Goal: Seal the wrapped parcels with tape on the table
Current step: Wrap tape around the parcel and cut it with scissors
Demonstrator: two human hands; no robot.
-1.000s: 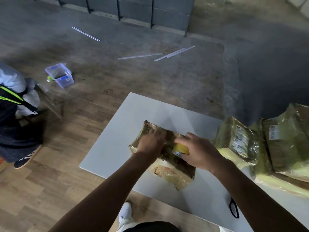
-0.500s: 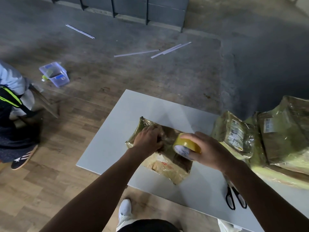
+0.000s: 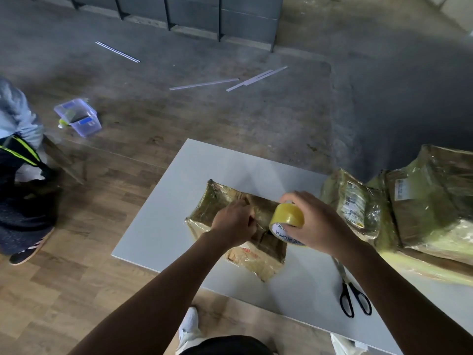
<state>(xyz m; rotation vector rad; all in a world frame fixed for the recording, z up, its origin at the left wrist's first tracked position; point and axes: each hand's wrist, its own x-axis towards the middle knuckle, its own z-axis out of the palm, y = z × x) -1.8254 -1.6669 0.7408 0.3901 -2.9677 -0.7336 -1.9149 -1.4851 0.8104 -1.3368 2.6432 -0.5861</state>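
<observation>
Fingers (image 3: 294, 197) of the right hand (image 3: 317, 224) wrap round the yellow tape roll (image 3: 288, 216), scissors (image 3: 354, 298) lying on the table (image 3: 158, 226) at its five o'clock! Left hand (image 3: 234, 224) curls tight at the roll's nine o'clock, atop the wrapped parcel (image 3: 222, 203) mid-table; what it pinches, can't tell. Two more parcels (image 3: 358, 203) sit at three o'clock, a plastic box (image 3: 79, 116) far off at ten.

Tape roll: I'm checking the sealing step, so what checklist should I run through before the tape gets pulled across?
1. Tape roll held in the right hand grip: ok.
2. Left hand on the parcel, steadying it: ok.
3. Tape end stuck down: cannot tell, the left hand hides it.
4. Parcel lying on the table: ok.
5. Scissors on the table near the right forearm: ok.
</observation>
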